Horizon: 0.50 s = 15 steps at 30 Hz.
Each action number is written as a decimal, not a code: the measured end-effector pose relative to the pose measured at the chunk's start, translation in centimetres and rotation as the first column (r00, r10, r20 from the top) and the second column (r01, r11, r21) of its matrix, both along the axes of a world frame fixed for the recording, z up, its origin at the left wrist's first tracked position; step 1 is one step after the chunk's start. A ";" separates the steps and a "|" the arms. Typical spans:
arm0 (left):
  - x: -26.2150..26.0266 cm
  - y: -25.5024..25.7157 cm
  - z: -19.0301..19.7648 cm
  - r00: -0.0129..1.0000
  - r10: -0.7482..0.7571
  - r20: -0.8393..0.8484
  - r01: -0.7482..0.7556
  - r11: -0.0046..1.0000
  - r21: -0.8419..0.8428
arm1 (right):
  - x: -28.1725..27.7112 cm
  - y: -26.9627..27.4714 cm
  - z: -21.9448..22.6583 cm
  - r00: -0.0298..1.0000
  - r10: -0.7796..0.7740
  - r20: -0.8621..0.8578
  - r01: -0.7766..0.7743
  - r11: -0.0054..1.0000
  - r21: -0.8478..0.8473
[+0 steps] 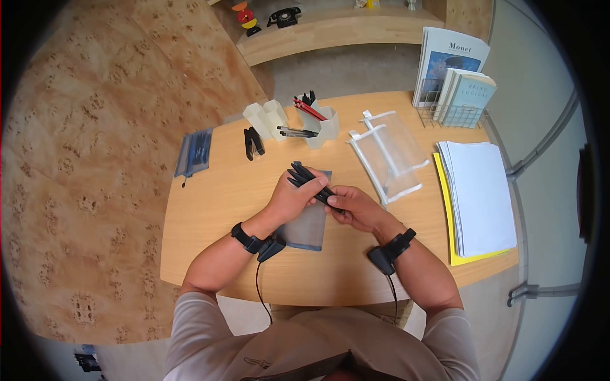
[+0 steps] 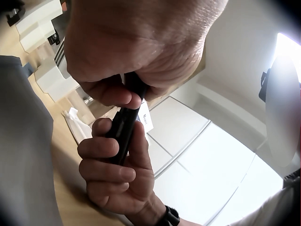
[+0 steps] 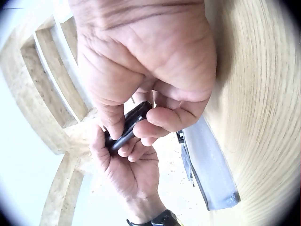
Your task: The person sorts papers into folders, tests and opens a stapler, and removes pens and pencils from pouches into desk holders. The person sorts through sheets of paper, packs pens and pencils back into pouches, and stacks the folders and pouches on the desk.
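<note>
In the head view, the left hand (image 1: pixel 292 195) has its fingers closed round a fanned bundle of black pens (image 1: pixel 308 179), and the right hand (image 1: pixel 357 208) pinches its near end. If either grip slackened, I'd guess the splayed tips could slide out onto the grey pouch (image 1: pixel 305 227) below. The wooden desk (image 1: pixel 219 209) carries pale pen holders (image 1: pixel 327 131) beyond the grip and stacked paper (image 1: pixel 481 197) to its right.

In the left wrist view, both grips are closed on the bundle; an uneven squeeze could twist it. A bright light (image 2: pixel 288 46) glares past them.

In the right wrist view, fingertips pinch the pens, leaving little hold should they roll; wooden shelving (image 3: pixel 47 80) stands beyond the grip.
</note>
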<state>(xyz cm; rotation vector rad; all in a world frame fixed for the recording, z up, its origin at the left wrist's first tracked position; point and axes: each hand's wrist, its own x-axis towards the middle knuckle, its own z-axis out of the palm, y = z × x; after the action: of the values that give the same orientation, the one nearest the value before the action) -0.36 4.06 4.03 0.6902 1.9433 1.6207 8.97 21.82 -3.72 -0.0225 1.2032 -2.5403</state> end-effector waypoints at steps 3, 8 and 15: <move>0.0 -0.1 -0.5 0.998 -0.029 0.047 0.028 1.000 0.010 | -0.2 0.0 -0.4 0.992 0.098 -0.081 -0.090 0.992 0.093; 0.0 -0.1 -1.3 0.995 -0.035 0.094 0.033 0.999 0.018 | 0.1 0.0 0.4 0.989 0.133 -0.071 -0.119 0.978 0.172; 0.0 -1.0 -2.5 0.972 -0.052 0.231 0.020 0.990 0.137 | -0.2 0.1 -0.8 0.989 0.140 -0.045 -0.131 0.978 0.162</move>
<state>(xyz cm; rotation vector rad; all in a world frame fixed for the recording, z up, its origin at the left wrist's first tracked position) -0.41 3.09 1.52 0.5537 1.6583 1.7367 8.76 21.95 -4.50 -0.1342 1.3732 -2.3347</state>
